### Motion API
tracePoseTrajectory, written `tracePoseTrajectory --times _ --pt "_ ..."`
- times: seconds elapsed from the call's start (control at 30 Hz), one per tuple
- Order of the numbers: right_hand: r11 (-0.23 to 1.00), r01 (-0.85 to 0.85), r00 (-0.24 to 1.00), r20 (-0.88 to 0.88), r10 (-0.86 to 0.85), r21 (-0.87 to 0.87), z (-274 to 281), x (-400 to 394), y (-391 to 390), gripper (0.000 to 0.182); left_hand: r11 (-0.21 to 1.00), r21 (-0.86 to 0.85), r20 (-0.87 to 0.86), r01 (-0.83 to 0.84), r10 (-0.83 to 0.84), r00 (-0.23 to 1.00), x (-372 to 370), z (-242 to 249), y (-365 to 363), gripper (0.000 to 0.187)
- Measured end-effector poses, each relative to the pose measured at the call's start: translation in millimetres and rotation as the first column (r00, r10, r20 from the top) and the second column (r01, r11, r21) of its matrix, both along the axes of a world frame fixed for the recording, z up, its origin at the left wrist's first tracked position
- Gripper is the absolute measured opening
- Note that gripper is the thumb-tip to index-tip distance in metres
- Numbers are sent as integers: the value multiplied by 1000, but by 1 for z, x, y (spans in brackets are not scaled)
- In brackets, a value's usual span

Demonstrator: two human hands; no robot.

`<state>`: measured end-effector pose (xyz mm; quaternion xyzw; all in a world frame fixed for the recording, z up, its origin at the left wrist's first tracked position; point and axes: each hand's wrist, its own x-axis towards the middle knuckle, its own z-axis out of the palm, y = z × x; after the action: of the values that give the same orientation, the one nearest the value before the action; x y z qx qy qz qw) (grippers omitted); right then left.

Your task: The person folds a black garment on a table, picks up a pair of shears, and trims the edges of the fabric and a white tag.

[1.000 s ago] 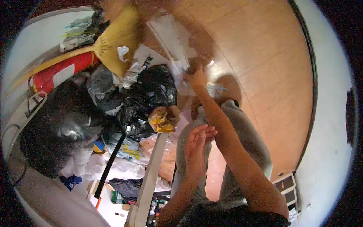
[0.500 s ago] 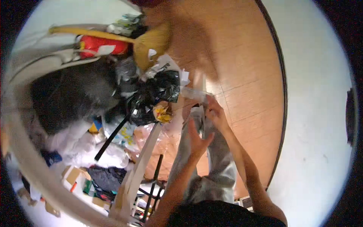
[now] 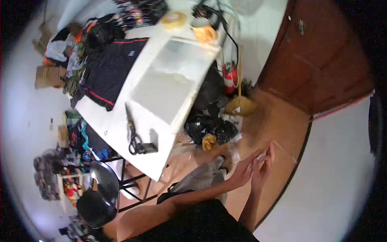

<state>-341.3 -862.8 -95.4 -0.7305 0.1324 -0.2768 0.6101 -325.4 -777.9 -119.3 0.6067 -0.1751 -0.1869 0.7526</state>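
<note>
My left hand (image 3: 243, 172) and my right hand (image 3: 262, 171) are brought together in front of my body, above the tiled floor. Their fingertips close on a crumpled, whitish clear plastic piece (image 3: 262, 157). A thin, see-through edge seems to stretch from the fingers toward the right. Its full shape is hard to make out against the floor. To the left, the white table (image 3: 117, 128) carries scissors (image 3: 135, 141), a frosted plastic bag (image 3: 165, 84) and a black garment with red trim (image 3: 111, 72).
A tape roll (image 3: 173, 20) lies on the table's far end. Beyond my feet are black plastic bags (image 3: 209, 127), a broom (image 3: 240, 105) and a red fire extinguisher (image 3: 230, 78). A black chair (image 3: 98, 197) stands left; a brown door (image 3: 318, 52) is at upper right.
My view has swung left and up, bringing the table and door into sight. My hands were apart, the left with fingers spread and the right at a clear strip; now they meet.
</note>
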Motion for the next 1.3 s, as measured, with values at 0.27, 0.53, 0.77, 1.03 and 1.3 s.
tracePoseTrajectory --times 0.27,0.53,0.77,1.03,1.3 --pt "773 -273 877 182 444 -573 162 64 102 46 816 -519 -265 -253 128 956 43 149 128 59" --pt "599 -352 923 -158 352 -719 126 187 196 52 632 -563 -604 -532 125 787 165 163 299 53" --pt "588 -386 911 -393 123 -710 65 271 238 66 571 -424 -804 -703 122 583 234 60 341 56" --pt "493 -391 910 -408 78 -777 89 241 242 65 573 -448 -783 -687 120 611 255 45 335 54" --pt "465 -505 849 -515 117 -727 121 197 346 36 552 -452 -688 -700 283 668 263 47 330 57"
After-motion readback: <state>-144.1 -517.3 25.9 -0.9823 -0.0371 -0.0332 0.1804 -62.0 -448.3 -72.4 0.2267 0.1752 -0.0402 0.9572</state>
